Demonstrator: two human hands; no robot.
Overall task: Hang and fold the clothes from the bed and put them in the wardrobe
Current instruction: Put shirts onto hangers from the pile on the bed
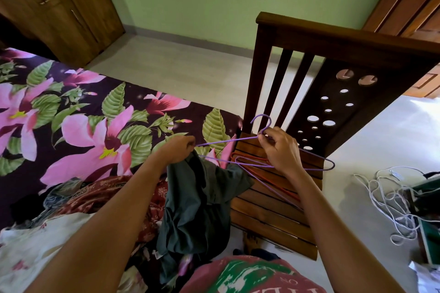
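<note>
My left hand (179, 147) grips the top of a dark green garment (197, 207) together with the left end of a purple wire hanger (316, 169). My right hand (281, 150) pinches that hanger just below its hook. The garment hangs down over the bed's edge. A red hanger (273, 185) and another purple hanger (252, 175) lie beneath, on the slatted wooden footboard (269, 216). More clothes (100, 195) are heaped on the floral bedsheet (95, 126) at lower left. The wooden wardrobe (59, 12) stands at the upper left.
The tall footboard panel (333, 59) with round cut-outs rises to the right of the bed. White cables (390, 200) and green boxes (428, 233) lie on the floor at right. A wooden door (416, 2) is at the upper right. Pale floor stretches beyond the bed.
</note>
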